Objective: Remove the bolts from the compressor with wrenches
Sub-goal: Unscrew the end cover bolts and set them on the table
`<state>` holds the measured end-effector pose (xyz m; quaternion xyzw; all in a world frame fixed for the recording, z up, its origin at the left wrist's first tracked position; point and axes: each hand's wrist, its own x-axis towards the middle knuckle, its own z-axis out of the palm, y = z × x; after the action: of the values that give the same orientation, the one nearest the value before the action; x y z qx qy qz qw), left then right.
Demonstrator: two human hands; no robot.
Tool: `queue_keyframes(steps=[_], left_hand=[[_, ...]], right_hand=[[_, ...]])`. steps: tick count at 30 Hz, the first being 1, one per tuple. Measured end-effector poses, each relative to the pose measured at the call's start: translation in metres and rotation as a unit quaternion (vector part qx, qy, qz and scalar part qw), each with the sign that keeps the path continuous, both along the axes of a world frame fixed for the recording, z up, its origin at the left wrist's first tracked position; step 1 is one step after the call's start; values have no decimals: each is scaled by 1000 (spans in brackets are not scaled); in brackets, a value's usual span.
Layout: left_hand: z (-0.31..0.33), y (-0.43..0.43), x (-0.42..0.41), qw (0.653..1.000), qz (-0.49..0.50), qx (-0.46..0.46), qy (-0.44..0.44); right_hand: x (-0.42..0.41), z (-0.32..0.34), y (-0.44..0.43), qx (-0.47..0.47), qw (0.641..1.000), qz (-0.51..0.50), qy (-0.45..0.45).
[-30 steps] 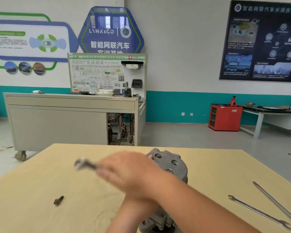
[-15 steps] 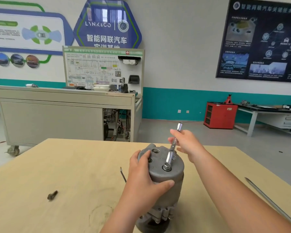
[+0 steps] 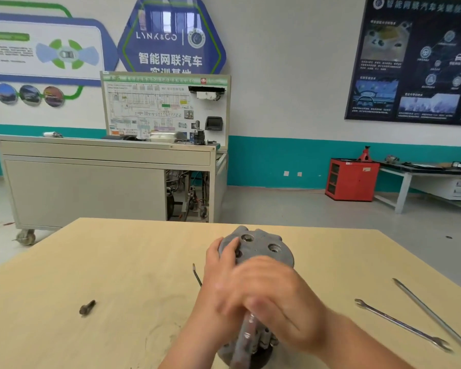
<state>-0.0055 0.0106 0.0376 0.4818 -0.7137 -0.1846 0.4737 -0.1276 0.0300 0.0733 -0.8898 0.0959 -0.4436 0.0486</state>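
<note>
A grey metal compressor (image 3: 261, 247) stands upright on the wooden table (image 3: 117, 262), its round top with bolt holes facing up. My left hand (image 3: 221, 267) grips its left side. My right hand (image 3: 272, 291), blurred by motion, lies over the near part of the top and holds a metal wrench (image 3: 244, 339) whose handle points down toward me. One removed bolt (image 3: 87, 307) lies on the table to the left. The wrench head and the bolt under it are hidden by my right hand.
Two long spanners (image 3: 399, 324) (image 3: 434, 319) lie on the table at the right. A thin dark tool (image 3: 196, 274) sticks out left of my left hand. Beyond the table stand a grey training bench (image 3: 91, 182) and a red cabinet (image 3: 353, 179).
My right hand swung the wrench from pointing away, above the compressor, round to the near side, handle now toward me. My left hand stays on the compressor's left side.
</note>
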Motion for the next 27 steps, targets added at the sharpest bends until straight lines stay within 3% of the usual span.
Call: queue_keyframes(steps=[2,4,7,9,12,16,19,22,27], left_hand=[[1,2,-5,1000,-1,1,13],[-1,4,-5,999,5,7,31],[-4,6,-5,999,-1,11,38],[-3,6,-4,999,-2,11,37],[-2,10,-2,999,-5,21,39],[0,10,-4,999,2,25,37],[-1,10,-7,999,13,28,22],[-1,8,-8,999,15,33,22],[3,13,-9,999,-9,27,30]], right_hand=[[-14,-27,1,23,990,8,-140],[-19,-41,1,106,952,43,-284],[-18,-46,-1,278,792,163,-519],[-17,-43,2,322,718,220,-576],[-25,-19,-12,391,662,164,-618],[-34,10,-44,525,520,152,-656],[-32,12,-51,532,483,118,-685],[-26,8,-49,478,452,97,-747],[-20,2,-47,424,431,105,-790]])
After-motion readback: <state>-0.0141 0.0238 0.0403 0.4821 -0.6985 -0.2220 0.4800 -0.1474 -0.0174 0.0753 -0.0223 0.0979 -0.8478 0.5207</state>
